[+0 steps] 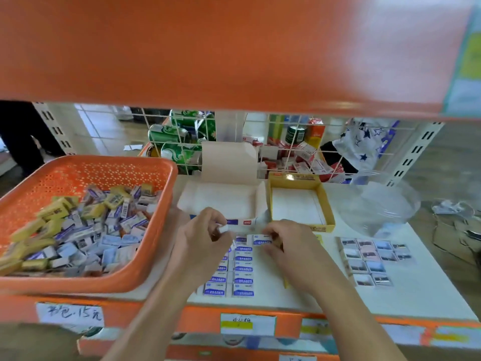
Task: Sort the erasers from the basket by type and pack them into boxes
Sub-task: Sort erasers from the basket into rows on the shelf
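Note:
An orange basket (145, 165) at the left holds several mixed yellow and blue-white erasers (78, 230). On the white shelf, blue-white ERASER pieces (243, 278) lie in two neat columns. My left hand (201, 238) pinches a small white eraser at its fingertips above the columns' top. My right hand (289, 242) pinches a blue-white eraser (261, 241) at the top of the right column. Behind them stand an open white box (221, 199) with a raised lid and an open yellow box (326, 201). Picture-print erasers (372, 259) lie in rows at the right.
An orange upper shelf (234, 53) hangs low over the work area. A wire grid (260, 142) backs the shelf, with green cans and red-white packs behind it. A clear plastic bag (377, 207) lies right of the yellow box. Price labels line the front edge.

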The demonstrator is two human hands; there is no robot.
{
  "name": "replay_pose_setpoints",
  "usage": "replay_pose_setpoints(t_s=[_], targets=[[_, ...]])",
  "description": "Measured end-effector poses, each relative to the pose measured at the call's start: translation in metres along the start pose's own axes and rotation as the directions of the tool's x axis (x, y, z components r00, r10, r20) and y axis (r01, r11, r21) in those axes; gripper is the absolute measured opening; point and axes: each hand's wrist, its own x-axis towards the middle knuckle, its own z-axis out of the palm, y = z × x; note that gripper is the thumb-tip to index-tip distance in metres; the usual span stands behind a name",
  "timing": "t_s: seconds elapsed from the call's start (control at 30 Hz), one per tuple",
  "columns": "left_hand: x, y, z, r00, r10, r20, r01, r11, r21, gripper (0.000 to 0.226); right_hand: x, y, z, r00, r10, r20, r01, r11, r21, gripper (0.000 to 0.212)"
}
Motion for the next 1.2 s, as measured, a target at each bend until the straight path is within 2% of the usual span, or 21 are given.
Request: replay_pose_setpoints(t_s=[0.3, 0.53, 0.6, 0.7, 0.8, 0.93, 1.07, 1.2], targets=[[-0.002, -0.011, 0.000, 0.993, -0.075, -0.088, 0.073, 0.997, -0.027, 0.019, 0.021, -0.019, 0.017, 1.000, 0.011, 0.021, -0.011, 0.999, -0.038, 0.017], [0.009, -0.018, 0.003, 0.993, -0.107, -0.052, 0.104, 0.992, -0.069, 0.021, 0.024, -0.020, 0.018, 1.000, 0.009, 0.030, -0.008, 0.999, -0.052, 0.024], [0.013, -0.022, 0.004, 0.996, -0.055, -0.068, 0.056, 0.998, 0.003, 0.021, 0.025, -0.020, 0.019, 0.999, 0.006, 0.035, -0.004, 0.999, -0.050, 0.025], [0.014, -0.026, 0.003, 0.995, 0.068, -0.072, -0.051, 0.975, 0.216, 0.021, 0.027, -0.020, 0.020, 0.999, 0.012, 0.039, -0.010, 1.000, -0.029, 0.024], [0.015, -0.033, 0.001, 0.993, 0.113, -0.026, -0.101, 0.952, 0.288, 0.021, 0.028, -0.019, 0.020, 0.999, 0.003, 0.041, -0.003, 1.000, -0.002, 0.021], [0.017, -0.038, 0.002, 0.989, 0.149, -0.015, -0.138, 0.948, 0.288, 0.022, 0.028, -0.020, 0.020, 0.999, 0.007, 0.048, -0.007, 1.000, 0.009, 0.019], [0.019, -0.040, 0.004, 0.996, 0.081, 0.029, -0.084, 0.983, 0.164, 0.016, 0.028, -0.019, 0.020, 0.998, 0.016, 0.054, -0.017, 1.000, 0.022, 0.020], [0.022, -0.043, 0.006, 0.992, 0.122, 0.034, -0.126, 0.975, 0.183, 0.014, 0.029, -0.018, 0.020, 0.998, 0.025, 0.059, -0.027, 0.999, 0.035, 0.020]])
